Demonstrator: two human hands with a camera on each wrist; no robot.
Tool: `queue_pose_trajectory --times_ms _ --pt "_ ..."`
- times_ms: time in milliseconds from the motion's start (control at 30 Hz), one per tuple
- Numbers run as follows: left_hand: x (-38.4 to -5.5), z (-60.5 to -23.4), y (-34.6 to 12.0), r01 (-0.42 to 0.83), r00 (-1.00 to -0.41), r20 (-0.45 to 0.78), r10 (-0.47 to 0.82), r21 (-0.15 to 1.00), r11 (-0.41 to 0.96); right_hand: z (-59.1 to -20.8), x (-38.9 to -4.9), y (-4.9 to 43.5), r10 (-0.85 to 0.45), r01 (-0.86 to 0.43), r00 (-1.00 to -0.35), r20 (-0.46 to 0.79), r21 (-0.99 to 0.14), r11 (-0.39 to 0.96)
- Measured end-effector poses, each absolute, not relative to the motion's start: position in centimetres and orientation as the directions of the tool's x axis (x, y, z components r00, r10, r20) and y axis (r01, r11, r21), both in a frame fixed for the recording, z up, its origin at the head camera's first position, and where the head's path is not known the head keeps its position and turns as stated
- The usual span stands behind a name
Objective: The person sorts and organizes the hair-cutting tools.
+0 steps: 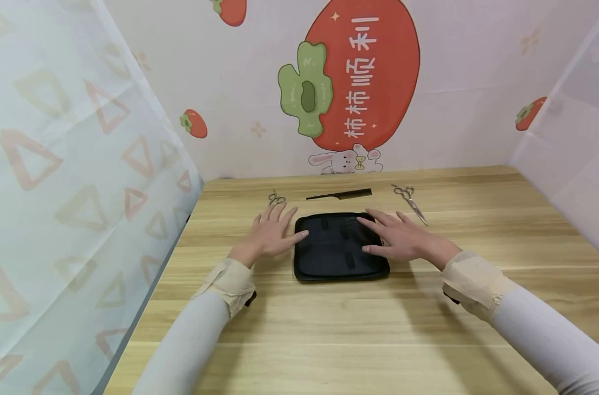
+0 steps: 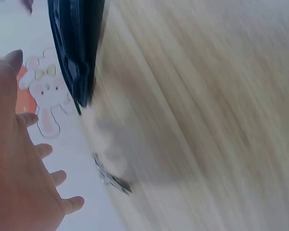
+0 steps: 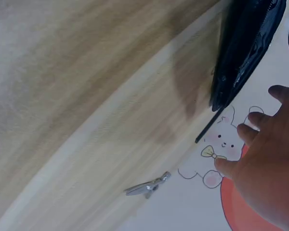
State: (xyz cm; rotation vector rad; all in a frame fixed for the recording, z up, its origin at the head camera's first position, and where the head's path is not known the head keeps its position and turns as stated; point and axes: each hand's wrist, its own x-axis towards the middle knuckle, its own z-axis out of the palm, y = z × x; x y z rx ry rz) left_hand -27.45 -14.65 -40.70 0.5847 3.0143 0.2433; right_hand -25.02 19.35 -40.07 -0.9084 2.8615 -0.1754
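Case point(image 1: 331, 249), black, on wooden table point(image 1: 319, 329) near left hand point(image 1: 268, 233) and right hand point(image 1: 403, 237), each splayed, digits apart.

Pale grey sleeves point(image 1: 194, 337) with beige wrist wraps point(image 1: 477, 282)

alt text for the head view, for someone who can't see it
A person's left hand and right hand, both open, are held at either side of a flat black case on a wooden table. Toward the back, from left to right, lie scissors partly hidden by the left hand, a dark comb and a second pair of scissors.
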Motion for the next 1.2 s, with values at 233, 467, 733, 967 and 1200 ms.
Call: queue_pose_trajectory --times_ms 233,467,733,967,1200 --pt "-28.3 -41.1 -17.1 0.334 -0.941 0.016 0.338 0.217 0.917 -40.7 -24.8 19.9 -0.606 -0.586 -0.788 -0.109 -0.171 0.792" --pt "-29.5 -41.9 -19.1 0.288 -0.955 0.011 0.297 0.278 0.916 -41.2 -24.6 20.2 -0.618 -0.585 -0.775 -0.136 -0.22 0.781" --pt "-30.6 -41.9 -20.3 0.222 -0.97 -0.034 0.243 0.299 0.928 -42.0 -24.9 20.3 -0.627 -0.582 -0.765 -0.148 -0.256 0.772" --pt "-31.5 -41.6 -19.5 0.217 -0.97 -0.039 0.239 0.29 0.932 -42.4 -24.9 20.6 -0.638 -0.588 -0.753 -0.162 -0.271 0.762" --pt "-32.2 -41.2 -18.9 0.165 -0.977 -0.089 0.195 0.271 0.948 -42.1 -24.8 20.1 -0.642 -0.601 -0.744 -0.184 -0.236 0.764"
